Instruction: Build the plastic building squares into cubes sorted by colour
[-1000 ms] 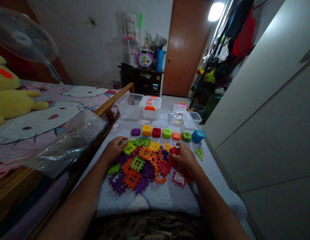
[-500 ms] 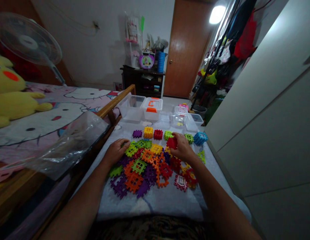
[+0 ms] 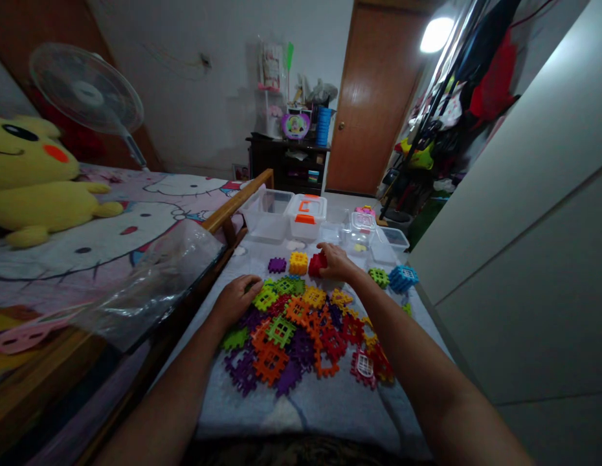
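Note:
My right hand (image 3: 336,261) grips a red interlocking plastic block (image 3: 318,264) at the red spot in the back row; its fingers hide part of the red and the light green stack beside it. On the left edge of the heap of blocks (image 3: 298,310) rests my left hand (image 3: 239,298), fingers loosely stretched, touching a light green block (image 3: 265,298). Orange, purple, green, red and yellow pieces make up this heap. In the back row stand a purple block (image 3: 277,265), a yellow stack (image 3: 298,263), a green stack (image 3: 379,277) and a blue stack (image 3: 403,278).
Clear plastic bins (image 3: 267,217) and a lidded box with orange latches (image 3: 307,217) line the table's far end. A wooden bed rail (image 3: 243,202) runs along the left, with a plastic bag (image 3: 160,285) by it. A white cabinet (image 3: 514,213) borders the right.
My right hand has moved left with the red block, from over the right of the heap to the red spot in the back row. My left hand stays by the heap; the view has shifted.

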The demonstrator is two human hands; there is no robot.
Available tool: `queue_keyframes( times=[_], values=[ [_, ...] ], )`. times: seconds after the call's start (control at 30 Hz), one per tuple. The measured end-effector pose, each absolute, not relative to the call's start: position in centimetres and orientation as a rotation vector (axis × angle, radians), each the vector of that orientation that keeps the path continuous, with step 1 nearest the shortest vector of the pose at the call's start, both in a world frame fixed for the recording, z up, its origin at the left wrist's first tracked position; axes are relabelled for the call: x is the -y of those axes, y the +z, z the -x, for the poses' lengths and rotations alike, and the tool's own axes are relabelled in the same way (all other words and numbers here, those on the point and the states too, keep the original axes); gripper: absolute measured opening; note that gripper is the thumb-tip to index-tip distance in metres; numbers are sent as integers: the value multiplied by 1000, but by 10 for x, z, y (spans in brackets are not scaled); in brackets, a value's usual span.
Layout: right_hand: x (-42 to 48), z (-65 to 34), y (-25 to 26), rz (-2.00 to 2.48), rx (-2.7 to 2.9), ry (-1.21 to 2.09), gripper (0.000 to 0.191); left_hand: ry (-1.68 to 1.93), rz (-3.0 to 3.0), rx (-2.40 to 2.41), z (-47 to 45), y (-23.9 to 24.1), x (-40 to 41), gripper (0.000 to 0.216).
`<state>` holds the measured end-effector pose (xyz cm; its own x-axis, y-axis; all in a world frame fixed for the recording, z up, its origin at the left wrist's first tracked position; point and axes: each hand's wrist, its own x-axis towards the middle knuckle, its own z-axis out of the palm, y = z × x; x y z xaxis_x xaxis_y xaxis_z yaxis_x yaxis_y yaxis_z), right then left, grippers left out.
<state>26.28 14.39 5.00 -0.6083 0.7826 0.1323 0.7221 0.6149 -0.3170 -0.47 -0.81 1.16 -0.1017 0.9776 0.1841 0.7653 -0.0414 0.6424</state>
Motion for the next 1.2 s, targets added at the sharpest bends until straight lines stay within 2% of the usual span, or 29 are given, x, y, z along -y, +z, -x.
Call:
queue_keyframes(
  times=[0.63,0.93,1.07,1.2],
  values=[
    [-146,-253,45,1364,2643,308,74,898,-1859,-1895,6,11,7,44],
    [-138,-272,56,1199,2505,406,82,892,-1860,-1880,7,9,7,46],
    [-118,-312,63,1109,2322,450,66,889,-1871,-1865,6,9,8,47],
    [-83,-350,66,1236,2285,578,36,879,-1893,-1846,5,10,8,47]
  ],
)
